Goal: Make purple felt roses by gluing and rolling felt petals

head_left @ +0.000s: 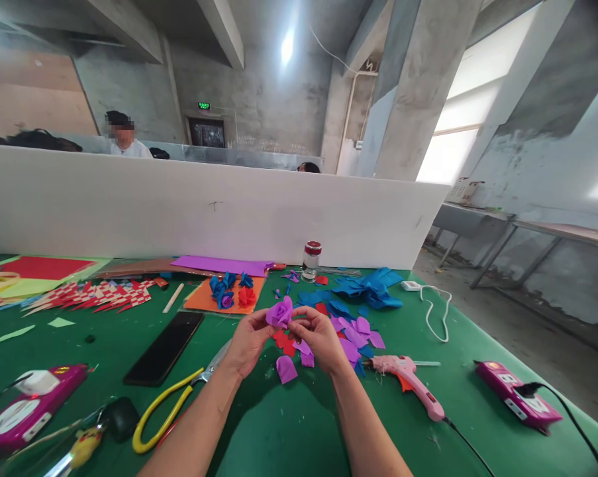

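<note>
Between my two hands, above the green table, is a purple paper flower [279, 313]. My left hand [248, 339] grips it from the left with closed fingers. On the other side, my right hand [318, 334] pinches its lower right edge. A single purple petal [286, 370] lies on the table below. More purple petals [357, 333] and red petals [283, 342] are scattered around my right hand. Yellow-handled scissors [179, 392] lie beside my left forearm, their blades partly hidden by it. A pink glue gun [404, 377] rests to the right of my right hand.
A black phone [164, 348] lies left. Finished blue, purple and red flowers sit on an orange sheet [224, 298]. A lidded glass jar [311, 261] stands before the white partition [219, 212]. Blue paper [371, 288] and a magenta power strip [518, 396] are right. A person sits beyond the partition.
</note>
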Action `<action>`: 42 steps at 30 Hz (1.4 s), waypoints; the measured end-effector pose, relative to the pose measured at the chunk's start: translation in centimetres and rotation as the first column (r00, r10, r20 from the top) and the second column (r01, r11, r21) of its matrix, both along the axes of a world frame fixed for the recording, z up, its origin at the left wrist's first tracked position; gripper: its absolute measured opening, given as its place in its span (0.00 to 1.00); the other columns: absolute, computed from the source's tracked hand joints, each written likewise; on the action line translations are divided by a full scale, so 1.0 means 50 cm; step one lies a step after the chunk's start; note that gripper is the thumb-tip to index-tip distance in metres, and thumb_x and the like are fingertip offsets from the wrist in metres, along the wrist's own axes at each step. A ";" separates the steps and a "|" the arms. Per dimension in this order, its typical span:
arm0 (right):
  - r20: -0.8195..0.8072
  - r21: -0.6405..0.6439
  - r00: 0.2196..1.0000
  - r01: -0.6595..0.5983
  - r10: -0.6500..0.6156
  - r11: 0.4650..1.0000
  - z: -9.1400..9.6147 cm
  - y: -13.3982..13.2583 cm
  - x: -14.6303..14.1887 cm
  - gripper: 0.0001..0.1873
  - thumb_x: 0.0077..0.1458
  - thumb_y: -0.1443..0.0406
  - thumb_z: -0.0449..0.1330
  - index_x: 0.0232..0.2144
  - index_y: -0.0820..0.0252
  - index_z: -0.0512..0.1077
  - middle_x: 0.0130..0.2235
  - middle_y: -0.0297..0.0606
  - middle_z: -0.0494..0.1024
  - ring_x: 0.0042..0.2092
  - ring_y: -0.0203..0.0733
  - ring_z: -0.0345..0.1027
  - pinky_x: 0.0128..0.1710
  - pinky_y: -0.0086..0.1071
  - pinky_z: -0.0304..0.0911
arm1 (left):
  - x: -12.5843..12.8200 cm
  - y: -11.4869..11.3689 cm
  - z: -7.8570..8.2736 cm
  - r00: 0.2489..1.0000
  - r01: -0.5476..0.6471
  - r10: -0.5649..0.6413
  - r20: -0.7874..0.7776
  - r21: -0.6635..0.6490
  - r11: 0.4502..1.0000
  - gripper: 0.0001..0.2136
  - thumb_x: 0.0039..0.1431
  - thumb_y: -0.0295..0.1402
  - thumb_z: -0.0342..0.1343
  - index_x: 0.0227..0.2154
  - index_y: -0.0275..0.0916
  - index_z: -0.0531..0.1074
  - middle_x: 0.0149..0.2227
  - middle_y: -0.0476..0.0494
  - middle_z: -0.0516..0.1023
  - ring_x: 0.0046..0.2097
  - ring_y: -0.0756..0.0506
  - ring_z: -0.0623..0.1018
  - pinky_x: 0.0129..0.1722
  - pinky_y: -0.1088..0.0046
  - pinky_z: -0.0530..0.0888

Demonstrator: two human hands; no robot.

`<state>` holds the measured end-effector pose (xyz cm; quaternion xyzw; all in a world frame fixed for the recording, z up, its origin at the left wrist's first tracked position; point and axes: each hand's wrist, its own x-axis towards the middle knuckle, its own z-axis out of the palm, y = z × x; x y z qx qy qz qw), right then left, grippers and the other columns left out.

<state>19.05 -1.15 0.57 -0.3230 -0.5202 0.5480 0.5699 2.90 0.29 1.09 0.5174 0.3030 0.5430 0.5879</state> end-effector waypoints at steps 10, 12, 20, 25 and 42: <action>0.075 0.060 0.997 -0.006 0.001 0.998 -0.003 0.001 -0.002 0.15 0.49 0.55 0.66 0.36 0.58 0.73 0.24 0.32 0.77 0.26 0.35 0.69 0.27 0.28 0.59 | 0.002 0.005 -0.004 0.997 -0.049 0.049 -0.052 0.001 0.999 0.11 0.37 0.35 0.72 0.26 0.38 0.81 0.33 0.46 0.82 0.37 0.44 0.77 0.45 0.69 0.71; 0.087 0.072 0.996 -0.009 0.003 0.997 -0.002 0.001 -0.003 0.15 0.51 0.55 0.65 0.37 0.58 0.72 0.24 0.31 0.77 0.27 0.35 0.69 0.28 0.28 0.59 | 0.003 0.004 -0.001 0.996 -0.066 0.065 -0.057 -0.002 0.998 0.11 0.36 0.35 0.72 0.25 0.37 0.81 0.31 0.46 0.82 0.36 0.45 0.77 0.44 0.69 0.71; 0.075 0.091 0.997 0.008 -0.015 0.996 0.004 -0.001 -0.010 0.19 0.50 0.55 0.64 0.41 0.55 0.64 0.25 0.29 0.76 0.27 0.35 0.67 0.29 0.29 0.57 | 0.009 0.000 0.003 0.992 -0.104 0.102 -0.069 -0.023 0.994 0.13 0.34 0.36 0.72 0.26 0.37 0.82 0.29 0.45 0.82 0.34 0.45 0.76 0.40 0.69 0.73; 0.097 0.112 0.995 0.005 -0.016 0.994 0.001 -0.003 -0.016 0.19 0.52 0.58 0.62 0.44 0.55 0.63 0.28 0.30 0.76 0.30 0.36 0.68 0.32 0.30 0.59 | 0.010 0.001 0.001 0.989 -0.128 0.126 -0.081 -0.019 0.992 0.14 0.33 0.36 0.72 0.27 0.36 0.82 0.29 0.44 0.81 0.33 0.45 0.76 0.39 0.70 0.73; 0.407 0.290 0.812 0.319 -0.418 0.902 0.004 -0.066 0.042 0.17 0.61 0.57 0.49 0.49 0.56 0.67 0.48 0.45 0.77 0.49 0.47 0.71 0.49 0.42 0.64 | 0.024 -0.001 -0.005 0.952 -0.304 0.305 -0.027 0.017 0.952 0.15 0.33 0.35 0.71 0.27 0.35 0.81 0.27 0.45 0.81 0.31 0.47 0.75 0.40 0.67 0.73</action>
